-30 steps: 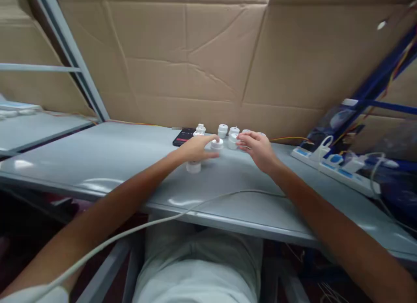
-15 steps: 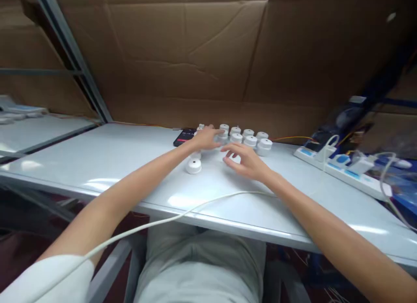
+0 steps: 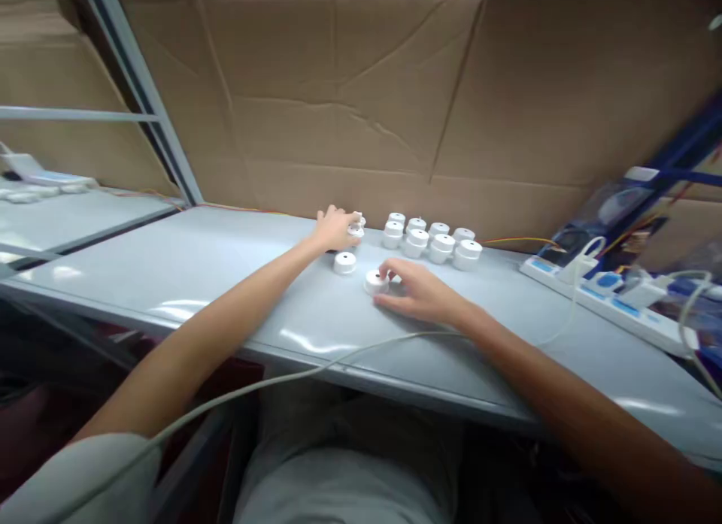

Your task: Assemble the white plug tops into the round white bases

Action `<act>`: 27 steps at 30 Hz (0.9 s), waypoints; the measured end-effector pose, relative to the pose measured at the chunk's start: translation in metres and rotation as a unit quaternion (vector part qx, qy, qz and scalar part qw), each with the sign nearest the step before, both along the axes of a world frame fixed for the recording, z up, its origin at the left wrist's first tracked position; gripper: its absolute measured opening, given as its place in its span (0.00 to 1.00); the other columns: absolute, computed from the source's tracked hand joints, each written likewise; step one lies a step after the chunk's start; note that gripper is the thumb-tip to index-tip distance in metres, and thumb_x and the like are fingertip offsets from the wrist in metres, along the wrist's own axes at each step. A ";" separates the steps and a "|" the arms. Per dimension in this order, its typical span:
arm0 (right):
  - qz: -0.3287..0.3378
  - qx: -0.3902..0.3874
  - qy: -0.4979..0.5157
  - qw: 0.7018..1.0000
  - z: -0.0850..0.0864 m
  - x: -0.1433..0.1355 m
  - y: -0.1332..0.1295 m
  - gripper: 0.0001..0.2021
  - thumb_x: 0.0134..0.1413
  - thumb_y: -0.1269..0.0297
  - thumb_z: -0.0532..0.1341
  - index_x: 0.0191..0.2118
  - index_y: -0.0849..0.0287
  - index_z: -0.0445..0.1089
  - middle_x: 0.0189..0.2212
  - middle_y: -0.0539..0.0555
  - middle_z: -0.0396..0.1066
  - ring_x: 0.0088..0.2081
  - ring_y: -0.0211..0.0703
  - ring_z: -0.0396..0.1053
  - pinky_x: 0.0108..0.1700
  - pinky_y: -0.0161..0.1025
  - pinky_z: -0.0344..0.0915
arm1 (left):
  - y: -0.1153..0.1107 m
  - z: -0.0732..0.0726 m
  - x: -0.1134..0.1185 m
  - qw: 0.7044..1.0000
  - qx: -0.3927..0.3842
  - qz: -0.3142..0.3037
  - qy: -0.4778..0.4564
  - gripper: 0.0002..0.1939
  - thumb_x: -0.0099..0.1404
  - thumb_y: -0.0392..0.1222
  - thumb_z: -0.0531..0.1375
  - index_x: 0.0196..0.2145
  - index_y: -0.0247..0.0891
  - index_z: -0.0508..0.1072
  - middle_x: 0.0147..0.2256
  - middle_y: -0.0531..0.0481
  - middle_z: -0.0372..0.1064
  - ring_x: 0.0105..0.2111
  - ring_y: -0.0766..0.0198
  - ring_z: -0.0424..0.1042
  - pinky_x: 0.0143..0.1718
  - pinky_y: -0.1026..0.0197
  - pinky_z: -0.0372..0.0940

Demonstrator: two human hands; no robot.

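Since the earlier frame, the right hand (image 3: 416,289) has moved from in front of the grouped caps (image 3: 416,245) toward the near edge of the table (image 3: 237,242). The left hand (image 3: 335,229) has moved away from the group, leftward. The near cap (image 3: 373,284) now stands farther right, at the right hand.

Right hand: pinches the near cap at its sides between thumb and forefinger; the remaining fingers are curled. This side hold probably serves to leave the holed top uncovered and the cap upright on the table.

Left hand: arched over the small white fittings (image 3: 358,231) at the back. The hand covers part of them, so whether the fingers pinch one cannot be told.

The lone cap (image 3: 344,264) stands upright between the two hands, in front of the fittings. The grouped caps stand in two rows of four, holes upward, just before the cardboard (image 3: 338,133). The even rows likely keep each cap separate and within easy reach.

Containers: the grouped caps stand directly on the tabletop, in no tray or box. What the caps hold inside is not visible. The power strip (image 3: 612,303) at the right carries a white plug (image 3: 576,270) and a blue plug (image 3: 605,282) in its sockets.
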State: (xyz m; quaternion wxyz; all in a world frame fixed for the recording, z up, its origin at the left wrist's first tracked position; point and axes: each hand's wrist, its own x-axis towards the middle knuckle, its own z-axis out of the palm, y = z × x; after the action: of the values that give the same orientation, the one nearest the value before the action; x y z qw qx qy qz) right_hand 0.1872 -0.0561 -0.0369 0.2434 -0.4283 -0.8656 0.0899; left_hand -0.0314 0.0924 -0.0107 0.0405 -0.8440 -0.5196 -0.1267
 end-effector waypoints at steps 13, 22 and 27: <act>-0.006 0.062 0.026 0.998 -0.001 0.016 0.014 0.07 0.57 0.63 0.65 0.42 0.55 0.73 0.43 0.58 0.76 0.44 0.53 0.75 0.48 0.49 0.71 | -0.035 -0.005 0.023 0.960 -0.097 -0.241 -0.102 0.29 0.62 0.55 0.66 0.55 0.34 0.76 0.51 0.40 0.80 0.49 0.50 0.78 0.49 0.57 0.69; -0.071 0.158 0.186 0.967 0.011 0.024 0.018 0.11 0.61 0.53 0.67 0.44 0.53 0.74 0.45 0.57 0.79 0.47 0.55 0.76 0.51 0.52 0.72 | -0.049 -0.006 0.031 0.922 -0.158 -0.285 -0.208 0.29 0.52 0.48 0.71 0.51 0.38 0.75 0.45 0.48 0.79 0.45 0.52 0.78 0.48 0.56 0.69; -0.044 0.034 0.190 0.980 0.004 0.026 0.022 0.13 0.58 0.53 0.69 0.45 0.53 0.75 0.46 0.57 0.79 0.44 0.54 0.77 0.50 0.54 0.75 | -0.056 -0.006 0.036 0.876 -0.243 -0.284 -0.305 0.33 0.47 0.43 0.74 0.50 0.38 0.71 0.41 0.48 0.78 0.43 0.53 0.78 0.45 0.55 0.70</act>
State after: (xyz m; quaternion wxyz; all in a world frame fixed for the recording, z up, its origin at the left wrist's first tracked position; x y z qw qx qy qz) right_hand 0.2129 -0.0343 -0.0324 0.4213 -0.4322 -0.7868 0.1290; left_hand 0.0047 0.0361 -0.0171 -0.3636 -0.8583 -0.2587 -0.2534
